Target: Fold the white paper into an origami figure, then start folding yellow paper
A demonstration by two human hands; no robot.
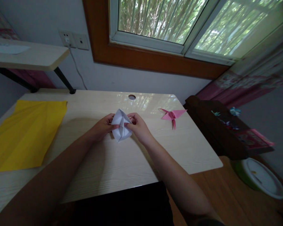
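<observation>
A partly folded piece of white paper (121,125) is held over the middle of the pale wooden desk (108,163). My left hand (103,125) pinches its left side and my right hand (137,126) pinches its right side, thumbs meeting near the centre crease. The paper's pointed top faces away from me. A finished pink paper crane (172,115) lies on the desk a little to the right of my right hand.
A large yellow sheet (25,133) covers the desk's left part. A cable hole (132,97) sits near the back edge. A raised shelf (30,58) stands at back left. Right of the desk are a dark low table (217,131) and a green-rimmed white bowl (261,177).
</observation>
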